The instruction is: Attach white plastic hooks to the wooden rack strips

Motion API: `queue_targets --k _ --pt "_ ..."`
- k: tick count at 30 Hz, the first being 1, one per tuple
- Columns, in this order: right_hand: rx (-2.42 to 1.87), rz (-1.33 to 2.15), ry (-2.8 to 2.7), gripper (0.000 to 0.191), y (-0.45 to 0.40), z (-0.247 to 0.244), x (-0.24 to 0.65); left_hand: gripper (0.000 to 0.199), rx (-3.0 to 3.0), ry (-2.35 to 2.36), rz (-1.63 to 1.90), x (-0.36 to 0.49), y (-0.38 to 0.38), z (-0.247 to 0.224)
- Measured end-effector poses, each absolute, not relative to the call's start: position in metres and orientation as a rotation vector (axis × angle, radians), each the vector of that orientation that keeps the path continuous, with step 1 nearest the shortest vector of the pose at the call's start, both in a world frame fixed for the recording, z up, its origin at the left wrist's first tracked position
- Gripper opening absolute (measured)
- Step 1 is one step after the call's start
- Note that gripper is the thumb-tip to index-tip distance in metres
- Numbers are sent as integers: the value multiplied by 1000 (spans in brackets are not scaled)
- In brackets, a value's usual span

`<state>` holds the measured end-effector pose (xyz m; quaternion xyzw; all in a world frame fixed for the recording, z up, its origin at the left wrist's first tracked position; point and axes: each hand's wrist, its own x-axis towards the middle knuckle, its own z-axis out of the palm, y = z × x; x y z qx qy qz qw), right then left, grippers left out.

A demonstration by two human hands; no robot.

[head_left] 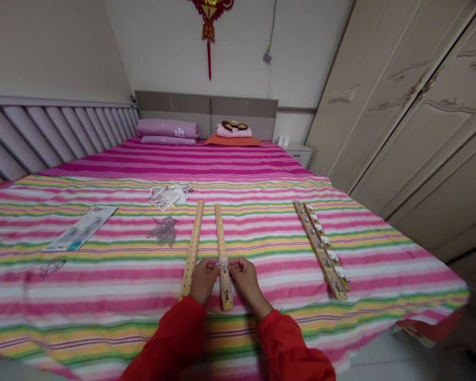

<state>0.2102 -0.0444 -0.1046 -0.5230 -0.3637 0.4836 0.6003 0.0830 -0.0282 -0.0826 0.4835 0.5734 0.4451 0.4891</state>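
A narrow wooden strip with rows of holes lies lengthwise in front of me on the striped bedspread. Over its lower part, my left hand and my right hand pinch a small clear plastic piece from either side, fingertips closed. A shiny metal bit shows at that piece; its exact kind is too small to make out. Nearer me on the same strip sits a similar small metal fitting. Just left, a second perforated wooden strip lies bare, partly behind my left hand.
Two strips lie at right, one bearing metal fittings, the other white round pieces. Leftward are a grey translucent heap, clear packets, a flat package and a thin wire coil. A wardrobe stands right of the bed.
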Motion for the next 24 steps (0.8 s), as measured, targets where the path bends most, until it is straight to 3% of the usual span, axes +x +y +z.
queue_targets --k 8,12,24 --pt "-1203 1129 -788 10 -42 -105 210 25 1193 1452 1012 84 -27 -80" --pt "-1170 1150 -813 22 -43 -103 210 21 1236 1463 870 83 -25 -73" --pt "-1259 1125 -952 32 -37 -114 215 34 1765 1748 524 84 0 -67"
